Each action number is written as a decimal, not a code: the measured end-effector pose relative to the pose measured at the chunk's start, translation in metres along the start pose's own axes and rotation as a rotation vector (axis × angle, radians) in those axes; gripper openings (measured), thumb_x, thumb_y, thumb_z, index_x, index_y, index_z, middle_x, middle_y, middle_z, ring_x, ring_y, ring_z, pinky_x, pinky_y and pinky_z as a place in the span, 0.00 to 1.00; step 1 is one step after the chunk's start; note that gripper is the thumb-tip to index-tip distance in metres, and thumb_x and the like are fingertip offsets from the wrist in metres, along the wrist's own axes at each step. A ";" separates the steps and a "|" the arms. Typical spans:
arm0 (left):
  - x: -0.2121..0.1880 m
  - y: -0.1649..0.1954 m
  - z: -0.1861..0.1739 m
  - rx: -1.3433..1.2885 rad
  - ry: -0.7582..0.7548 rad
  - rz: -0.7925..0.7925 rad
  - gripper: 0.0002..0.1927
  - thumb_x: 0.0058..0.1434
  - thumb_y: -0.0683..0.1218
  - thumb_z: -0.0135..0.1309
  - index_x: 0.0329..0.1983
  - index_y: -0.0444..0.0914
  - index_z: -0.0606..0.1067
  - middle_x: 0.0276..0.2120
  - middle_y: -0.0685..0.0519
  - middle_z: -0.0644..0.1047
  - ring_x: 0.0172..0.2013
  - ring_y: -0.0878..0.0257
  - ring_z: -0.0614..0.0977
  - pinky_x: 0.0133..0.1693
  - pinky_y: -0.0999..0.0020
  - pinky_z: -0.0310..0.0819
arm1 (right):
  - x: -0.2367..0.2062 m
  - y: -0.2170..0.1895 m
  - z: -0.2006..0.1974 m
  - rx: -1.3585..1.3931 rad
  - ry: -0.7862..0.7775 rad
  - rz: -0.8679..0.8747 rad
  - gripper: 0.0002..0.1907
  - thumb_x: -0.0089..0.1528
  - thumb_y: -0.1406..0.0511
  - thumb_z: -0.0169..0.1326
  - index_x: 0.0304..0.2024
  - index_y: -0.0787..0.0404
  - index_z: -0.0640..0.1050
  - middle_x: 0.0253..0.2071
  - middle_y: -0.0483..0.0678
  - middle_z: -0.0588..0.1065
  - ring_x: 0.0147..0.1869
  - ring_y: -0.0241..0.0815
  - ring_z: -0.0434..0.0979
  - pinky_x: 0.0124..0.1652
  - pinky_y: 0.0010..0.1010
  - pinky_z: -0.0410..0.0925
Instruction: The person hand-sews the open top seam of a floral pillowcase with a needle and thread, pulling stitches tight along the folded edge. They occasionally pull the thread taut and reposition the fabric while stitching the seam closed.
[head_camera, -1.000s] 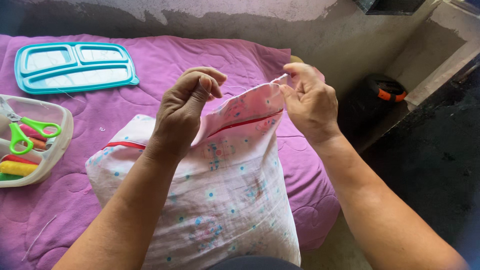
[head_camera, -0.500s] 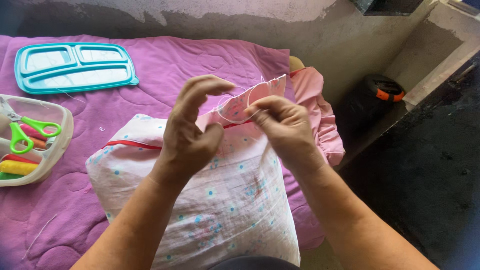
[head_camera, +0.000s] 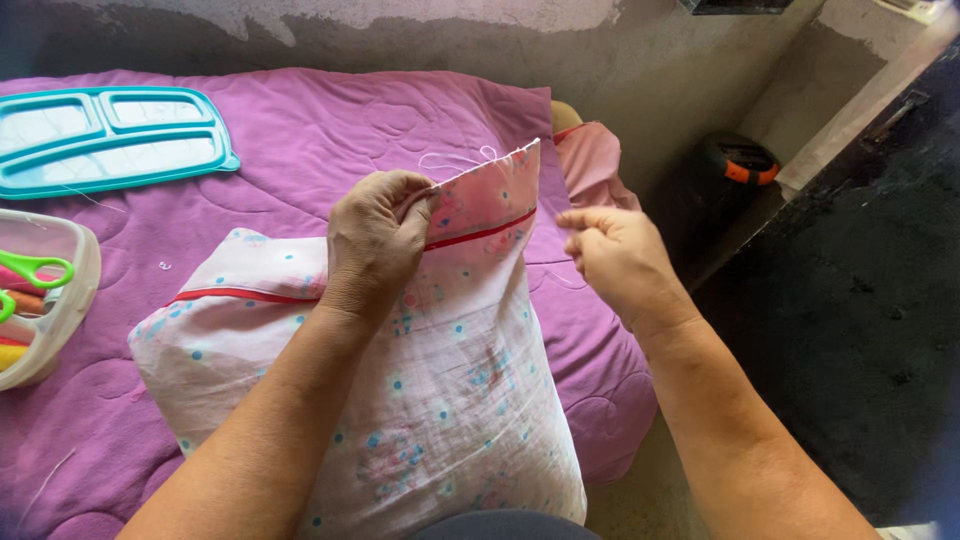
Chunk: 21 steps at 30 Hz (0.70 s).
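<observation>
Pillowcase (head_camera: 440, 400): white, scattered blue and teal dots, faint pink motifs, red piping, pink flap. Quilt (head_camera: 330, 130): purple, stitched pattern. Divided tray (head_camera: 110, 135): turquoise. Scissors (head_camera: 35, 268): green handles. Thread (head_camera: 455, 158): white. Wall (head_camera: 420, 40): grey, pale patches.

From my remote seat I see two bare forearms rising from the near edge of the view, neither covered by any sleeve or cuff. The left hand (head_camera: 375, 245) is broad, with creased knuckles and short nails; I see no ring, watch or band on it. The right hand (head_camera: 615, 255) is likewise bare, its wrist unadorned and its forearm thick and lightly lined. A dark rounded patch of cloth, perhaps my wearer's clothing, shows at the near edge between the arms.
</observation>
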<state>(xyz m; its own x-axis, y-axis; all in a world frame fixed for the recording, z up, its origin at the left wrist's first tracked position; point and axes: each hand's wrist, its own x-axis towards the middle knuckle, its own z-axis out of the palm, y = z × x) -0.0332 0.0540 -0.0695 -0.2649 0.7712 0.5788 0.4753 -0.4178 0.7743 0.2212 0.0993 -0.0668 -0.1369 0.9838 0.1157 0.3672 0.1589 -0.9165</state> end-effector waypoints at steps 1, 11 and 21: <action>0.000 -0.001 0.000 -0.044 -0.013 -0.036 0.06 0.63 0.43 0.60 0.42 0.38 0.82 0.37 0.52 0.83 0.38 0.67 0.85 0.42 0.71 0.80 | -0.001 -0.005 0.003 0.121 -0.015 -0.051 0.14 0.67 0.72 0.50 0.51 0.66 0.83 0.34 0.46 0.78 0.32 0.31 0.74 0.30 0.24 0.68; -0.002 -0.004 -0.001 -0.216 -0.025 -0.156 0.05 0.64 0.43 0.61 0.40 0.38 0.81 0.36 0.54 0.85 0.38 0.70 0.85 0.41 0.75 0.81 | -0.014 -0.059 0.071 0.255 -0.182 -0.191 0.08 0.67 0.68 0.54 0.45 0.65 0.82 0.31 0.47 0.81 0.28 0.31 0.80 0.28 0.22 0.73; 0.000 -0.016 0.002 -0.342 -0.025 -0.117 0.05 0.62 0.41 0.62 0.41 0.36 0.81 0.37 0.54 0.85 0.39 0.71 0.85 0.43 0.75 0.81 | -0.010 -0.069 0.086 -0.057 -0.072 -0.354 0.07 0.64 0.68 0.57 0.41 0.61 0.85 0.25 0.39 0.79 0.26 0.24 0.76 0.27 0.19 0.70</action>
<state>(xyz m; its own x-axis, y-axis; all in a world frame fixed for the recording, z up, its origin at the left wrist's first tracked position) -0.0392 0.0613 -0.0826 -0.2785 0.8330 0.4781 0.1341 -0.4592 0.8781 0.1182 0.0716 -0.0372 -0.3282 0.8591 0.3927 0.3362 0.4947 -0.8014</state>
